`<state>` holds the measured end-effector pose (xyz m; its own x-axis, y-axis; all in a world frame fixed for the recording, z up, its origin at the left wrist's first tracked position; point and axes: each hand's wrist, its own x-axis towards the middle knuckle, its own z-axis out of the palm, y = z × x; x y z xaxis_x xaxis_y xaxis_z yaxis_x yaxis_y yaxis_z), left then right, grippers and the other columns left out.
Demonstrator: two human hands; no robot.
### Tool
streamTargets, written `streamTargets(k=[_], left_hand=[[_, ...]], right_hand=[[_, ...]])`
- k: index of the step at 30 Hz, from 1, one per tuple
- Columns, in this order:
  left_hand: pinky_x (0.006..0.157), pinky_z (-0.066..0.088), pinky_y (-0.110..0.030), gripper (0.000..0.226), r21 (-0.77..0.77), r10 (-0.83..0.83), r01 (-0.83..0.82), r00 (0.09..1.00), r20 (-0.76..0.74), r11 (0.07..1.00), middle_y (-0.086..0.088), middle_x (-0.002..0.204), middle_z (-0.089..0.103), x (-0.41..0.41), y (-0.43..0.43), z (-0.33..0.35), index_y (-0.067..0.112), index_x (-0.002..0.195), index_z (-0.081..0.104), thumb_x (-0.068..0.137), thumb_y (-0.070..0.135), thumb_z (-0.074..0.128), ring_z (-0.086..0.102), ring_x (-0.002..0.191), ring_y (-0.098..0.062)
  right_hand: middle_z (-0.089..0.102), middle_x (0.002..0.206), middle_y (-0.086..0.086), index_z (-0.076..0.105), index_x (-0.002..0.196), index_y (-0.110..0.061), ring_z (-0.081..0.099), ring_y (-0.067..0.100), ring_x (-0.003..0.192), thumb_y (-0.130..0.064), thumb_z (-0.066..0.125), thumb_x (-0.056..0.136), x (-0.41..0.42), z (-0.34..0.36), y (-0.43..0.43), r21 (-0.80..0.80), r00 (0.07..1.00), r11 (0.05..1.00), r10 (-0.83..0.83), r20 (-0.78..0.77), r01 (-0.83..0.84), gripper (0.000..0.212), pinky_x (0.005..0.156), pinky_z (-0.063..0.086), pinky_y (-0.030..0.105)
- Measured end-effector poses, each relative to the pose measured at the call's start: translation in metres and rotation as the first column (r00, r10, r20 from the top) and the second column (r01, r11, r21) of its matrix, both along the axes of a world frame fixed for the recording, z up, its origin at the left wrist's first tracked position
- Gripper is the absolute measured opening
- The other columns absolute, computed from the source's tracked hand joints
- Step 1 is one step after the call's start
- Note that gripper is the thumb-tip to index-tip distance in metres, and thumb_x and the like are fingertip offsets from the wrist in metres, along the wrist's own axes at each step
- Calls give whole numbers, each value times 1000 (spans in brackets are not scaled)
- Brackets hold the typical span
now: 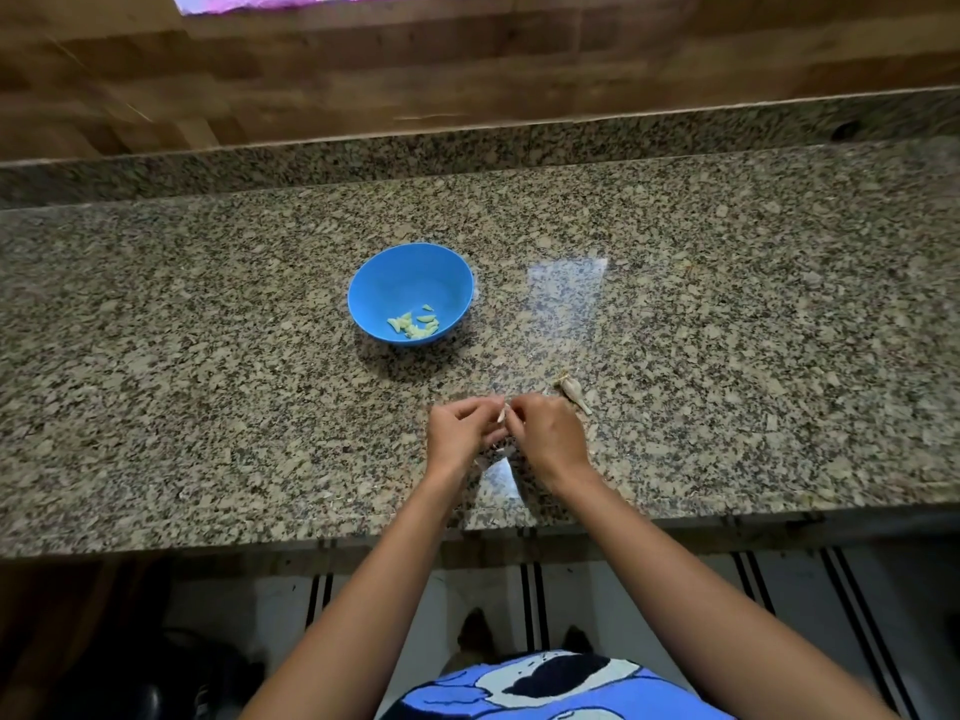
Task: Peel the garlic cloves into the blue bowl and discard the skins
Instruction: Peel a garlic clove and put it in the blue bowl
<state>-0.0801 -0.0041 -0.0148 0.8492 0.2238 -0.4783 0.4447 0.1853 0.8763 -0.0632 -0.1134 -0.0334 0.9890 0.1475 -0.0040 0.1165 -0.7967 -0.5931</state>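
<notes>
Your left hand (460, 431) & right hand (545, 433) meet low over the speckled granite counter (727, 356). Each pinches the small pale garlic clove (502, 412) at the fingertips, prob. to tear skin off btwn them. Clove looks whitish, papery; too small to tell how much skin remains. The round blue plastic bowl (395, 272) sits beyond, well apart, w/ peeled yellowish cloves (414, 324) inside. A papery garlic stub (574, 392) lies just beside your right hand.

Head camera looks steeply down at the countertop (208, 356), seemingly close.
</notes>
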Motion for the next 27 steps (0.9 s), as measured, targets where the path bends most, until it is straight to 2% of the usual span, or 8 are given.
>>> streamTargets(k=[3,6,9,11,15,17,22,27], left_hand=[[74,58,-29,22,-44,32,-34,999,-41,998,-14,92,72,2,1,-2,8,101,67,83,-4,64,71,82,-21],[77,59,-34,26,-136,59,-69,995,-76,988,-15,92,72,5,8,0,9,106,65,85,-5,61,70,79,-22],[71,59,-26,17,-105,92,-98,994,-58,990,-11,86,72,5,9,4,1,98,68,83,-5,63,71,73,-18],[69,59,-25,15,-72,117,-120,992,-54,990,-9,82,72,4,9,4,1,94,69,80,-5,66,70,71,-18],[73,59,-27,15,-109,140,-142,990,-25,984,-11,86,72,4,7,3,0,91,70,80,-7,65,71,78,-22],[75,59,-28,15,-101,166,-167,986,-19,981,-11,88,72,3,7,1,0,92,69,80,-7,65,71,81,-23],[76,58,-34,12,114,51,-59,996,69,992,-11,84,73,8,14,-3,6,86,73,76,0,73,71,82,-26],[74,58,-31,11,144,0,-15,995,103,989,-9,81,73,11,19,0,8,82,73,74,0,75,70,78,-24]], right_hand=[[69,85,7,67,106,-12,63,19,66,-9,47,94,-1,-1,1,-14,997,998,68,25,-68,23,60,56,35],[68,96,-3,50,132,-26,52,12,51,-12,48,95,-1,-1,1,171,993,984,-24,-113,43,40,49,48,24],[70,95,1,65,114,-18,61,18,66,-21,60,90,2,0,-1,532,929,797,-98,-356,288,25,56,51,27],[72,82,5,72,93,-15,61,18,63,-22,69,83,1,2,-1,622,905,704,-72,-419,344,13,52,48,27],[72,75,7,72,83,-14,62,22,59,-20,70,82,1,6,-4,605,922,734,-76,-379,308,6,54,52,34],[71,75,7,72,87,-10,64,21,58,-18,67,84,2,7,-4,560,936,783,-79,-342,271,10,52,52,29],[73,83,3,73,95,-10,60,6,58,-18,66,85,2,6,-4,472,961,861,-62,-271,189,14,57,50,18],[73,86,3,72,99,-9,65,10,63,-19,63,88,4,11,-3,433,967,891,-22,-253,134,17,55,50,21]])
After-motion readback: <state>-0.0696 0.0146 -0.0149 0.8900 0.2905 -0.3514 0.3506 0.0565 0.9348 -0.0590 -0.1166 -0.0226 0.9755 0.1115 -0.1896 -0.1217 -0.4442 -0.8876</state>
